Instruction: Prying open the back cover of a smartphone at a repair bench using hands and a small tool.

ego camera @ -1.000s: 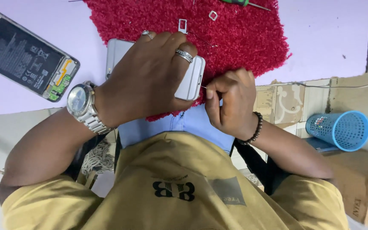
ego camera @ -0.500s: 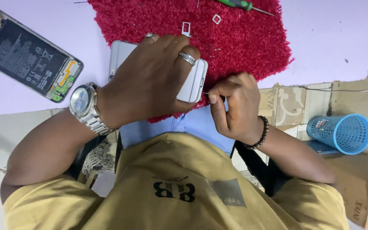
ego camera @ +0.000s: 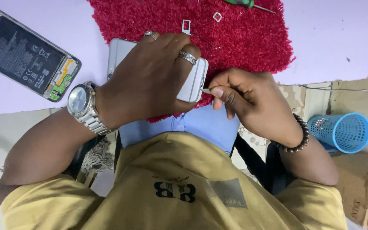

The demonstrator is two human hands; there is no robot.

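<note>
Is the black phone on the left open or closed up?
Open. The black phone lies with no back cover, so its battery and green circuit board show.

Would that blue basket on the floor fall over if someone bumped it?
The blue basket already lies on its side, so it probably won't tip further. Being round, it may roll a little when pushed. Its mesh walls look like thin plastic, so it is likely light and easy to lift.

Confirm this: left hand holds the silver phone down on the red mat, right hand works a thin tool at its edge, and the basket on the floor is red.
The basket is blue, not red, as the head view shows. The rest holds: left hand on the silver phone, red mat, right hand with the thin tool.
</note>
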